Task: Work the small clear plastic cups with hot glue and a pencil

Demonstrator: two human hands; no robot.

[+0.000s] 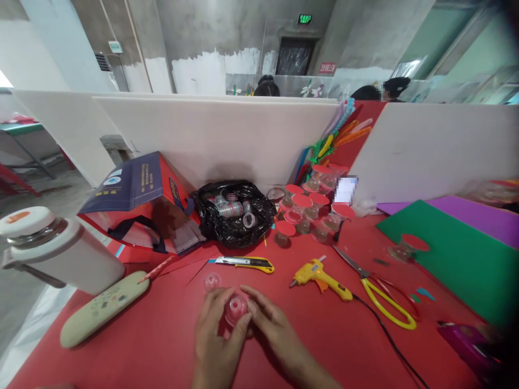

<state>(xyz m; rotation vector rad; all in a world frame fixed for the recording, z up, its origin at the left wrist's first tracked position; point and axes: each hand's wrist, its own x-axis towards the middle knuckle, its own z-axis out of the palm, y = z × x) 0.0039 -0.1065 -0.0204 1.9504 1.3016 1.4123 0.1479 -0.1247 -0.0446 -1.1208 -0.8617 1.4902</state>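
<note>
Between my two hands is a small clear plastic cup [235,312], with the red of the table showing through it. My left hand [217,329] curls round its left side, thumb at the front. From the right, my right hand [270,319] grips the same cup with its fingers and thumb. A similar clear plastic piece [211,281] lies on the red table just beyond my left fingers. Farther off is a yellow utility knife [253,263]. To the right of my hands lies a yellow glue gun [320,277] with a black cord.
A black plastic bag [233,237] holds several clear cups. Cups topped with red discs [302,202] cluster at the back. Scissors [385,302] and a green sheet [438,248] lie right. A thermos [65,251], a pencil case [105,309] and a paper bag [133,183] stand or lie left.
</note>
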